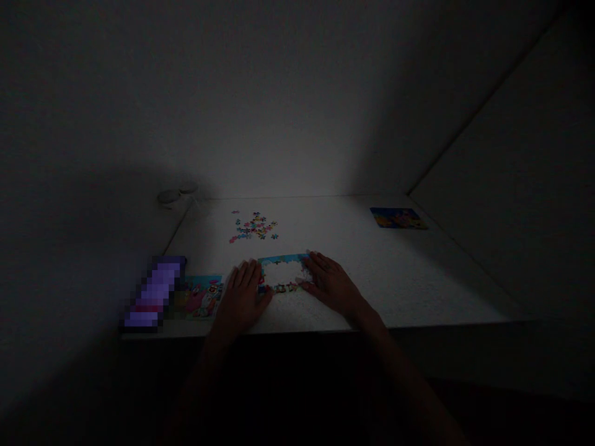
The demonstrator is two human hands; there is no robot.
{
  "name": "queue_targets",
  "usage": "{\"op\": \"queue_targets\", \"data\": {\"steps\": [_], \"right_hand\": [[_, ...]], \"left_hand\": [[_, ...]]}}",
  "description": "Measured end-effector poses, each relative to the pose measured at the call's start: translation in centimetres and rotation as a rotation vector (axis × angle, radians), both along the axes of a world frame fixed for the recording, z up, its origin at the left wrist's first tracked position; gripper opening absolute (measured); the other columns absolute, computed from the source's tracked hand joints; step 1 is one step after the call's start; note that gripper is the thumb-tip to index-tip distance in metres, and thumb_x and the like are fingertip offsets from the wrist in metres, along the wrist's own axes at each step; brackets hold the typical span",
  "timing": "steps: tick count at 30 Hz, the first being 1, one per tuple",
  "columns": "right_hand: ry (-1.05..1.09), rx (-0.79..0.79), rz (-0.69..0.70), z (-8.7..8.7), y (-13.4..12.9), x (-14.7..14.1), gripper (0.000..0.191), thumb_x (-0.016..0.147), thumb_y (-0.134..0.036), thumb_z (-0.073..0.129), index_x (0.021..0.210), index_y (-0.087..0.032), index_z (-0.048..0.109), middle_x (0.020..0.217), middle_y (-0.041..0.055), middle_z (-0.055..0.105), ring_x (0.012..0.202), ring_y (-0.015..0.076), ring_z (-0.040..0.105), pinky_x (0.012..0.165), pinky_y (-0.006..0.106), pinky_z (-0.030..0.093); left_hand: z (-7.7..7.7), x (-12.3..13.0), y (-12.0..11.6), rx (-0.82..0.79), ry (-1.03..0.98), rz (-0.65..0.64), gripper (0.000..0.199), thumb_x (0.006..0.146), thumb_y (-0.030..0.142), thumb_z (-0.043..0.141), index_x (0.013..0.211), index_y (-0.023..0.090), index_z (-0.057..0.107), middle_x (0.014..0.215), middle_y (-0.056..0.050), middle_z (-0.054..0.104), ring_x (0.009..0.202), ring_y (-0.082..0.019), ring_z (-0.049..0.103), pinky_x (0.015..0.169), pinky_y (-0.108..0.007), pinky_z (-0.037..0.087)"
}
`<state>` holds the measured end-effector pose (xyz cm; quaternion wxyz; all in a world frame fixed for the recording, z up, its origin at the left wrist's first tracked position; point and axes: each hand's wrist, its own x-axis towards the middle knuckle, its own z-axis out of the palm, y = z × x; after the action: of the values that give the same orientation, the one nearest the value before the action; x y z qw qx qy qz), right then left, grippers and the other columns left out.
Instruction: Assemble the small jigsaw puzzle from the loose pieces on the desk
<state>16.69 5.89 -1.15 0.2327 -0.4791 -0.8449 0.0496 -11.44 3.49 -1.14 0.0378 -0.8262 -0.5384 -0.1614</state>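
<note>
At the far left, about 9 o'clock from the puzzle border, a purple slab [155,291] lay on the bench [418,279], too pixelated to identify. Beside it was a cartoon picture sheet [204,297]. The left hand [242,297] came next, its fingers stretched straight and lying flat at the border's 9 o'clock edge, pinching nothing visible. Toward 11 o'clock, apart from both hands, loose puzzle pieces [254,228] lay scattered. The puzzle border [283,258] was near the bench's front edge, between the hands, its middle unfilled. The right hand [333,284] rested over its 3 o'clock side, fingers extended, with no grip visible. Farther out, at 2 o'clock, lay a dark picture card [398,218].

The step in hand seemed to be squaring or steadying the border; the next move probably called for one hand to fetch a loose piece while the other held it.
</note>
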Motion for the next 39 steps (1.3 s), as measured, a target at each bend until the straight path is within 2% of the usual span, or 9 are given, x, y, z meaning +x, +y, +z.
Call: {"op": "queue_targets", "data": {"steps": [7,15,20,25,30,35,39], "right_hand": [[0.027,-0.017,-0.011,0.63,-0.22,-0.16,0.068,0.093,-0.056,0.05,0.151,-0.025,0.035,0.153,0.0108,0.041,0.141,0.0305,0.038,0.111,0.052,0.039],[0.068,-0.003,0.0,0.35,-0.06,-0.11,0.064,0.092,-0.057,0.05,0.146,-0.023,0.043,0.151,0.012,0.044,0.14,0.03,0.04,0.11,0.052,0.04],[0.1,-0.049,0.019,0.36,0.15,0.11,0.07,0.089,-0.058,0.055,0.148,-0.024,0.04,0.15,0.0106,0.045,0.138,0.0312,0.042,0.111,0.053,0.04],[0.093,-0.082,0.008,0.56,-0.02,0.2,0.064,0.09,-0.053,0.057,0.146,-0.026,0.043,0.154,0.0096,0.04,0.14,0.0322,0.04,0.113,0.054,0.037],[0.11,-0.091,0.008,0.78,-0.13,0.15,0.065,0.09,-0.052,0.057,0.148,-0.028,0.039,0.155,0.0078,0.038,0.14,0.0315,0.039,0.112,0.055,0.038],[0.105,-0.071,0.0,0.43,-0.01,0.15,0.068,0.09,-0.049,0.059,0.151,-0.033,0.033,0.155,0.0063,0.039,0.139,0.0311,0.04,0.11,0.055,0.041],[0.104,-0.05,0.003,0.31,0.15,0.12,0.067,0.091,-0.051,0.057,0.151,-0.037,0.031,0.155,0.0037,0.039,0.139,0.0309,0.041,0.108,0.056,0.042]], "left_hand": [[0.17,-0.11,0.05,-0.018,-0.007,-0.007,0.067,0.097,0.055,0.035,0.15,0.013,0.03,0.153,-0.016,0.038,0.144,-0.031,0.031,0.116,-0.052,0.029],[0.71,-0.05,-0.1,-0.029,0.016,0.01,0.067,0.098,0.057,0.034,0.148,0.013,0.034,0.151,-0.016,0.041,0.144,-0.029,0.032,0.117,-0.05,0.029],[0.62,-0.07,-0.14,-0.034,0.005,0.007,0.065,0.098,0.054,0.036,0.148,0.013,0.034,0.152,-0.017,0.04,0.144,-0.031,0.031,0.116,-0.053,0.029],[0.46,-0.02,-0.08,-0.035,-0.017,0.0,0.066,0.097,0.053,0.038,0.15,0.015,0.029,0.154,-0.015,0.037,0.144,-0.03,0.031,0.117,-0.052,0.028],[0.83,0.09,0.07,-0.064,0.009,0.005,0.068,0.097,0.053,0.036,0.149,0.011,0.028,0.154,-0.017,0.035,0.145,-0.032,0.029,0.117,-0.052,0.028],[0.81,0.1,0.09,-0.032,0.037,0.002,0.066,0.097,0.054,0.038,0.149,0.015,0.029,0.154,-0.014,0.036,0.144,-0.03,0.03,0.117,-0.051,0.028],[0.62,0.16,0.09,-0.013,0.062,0.01,0.07,0.096,0.055,0.04,0.149,0.01,0.029,0.154,-0.017,0.036,0.145,-0.031,0.029,0.116,-0.05,0.03]]}}
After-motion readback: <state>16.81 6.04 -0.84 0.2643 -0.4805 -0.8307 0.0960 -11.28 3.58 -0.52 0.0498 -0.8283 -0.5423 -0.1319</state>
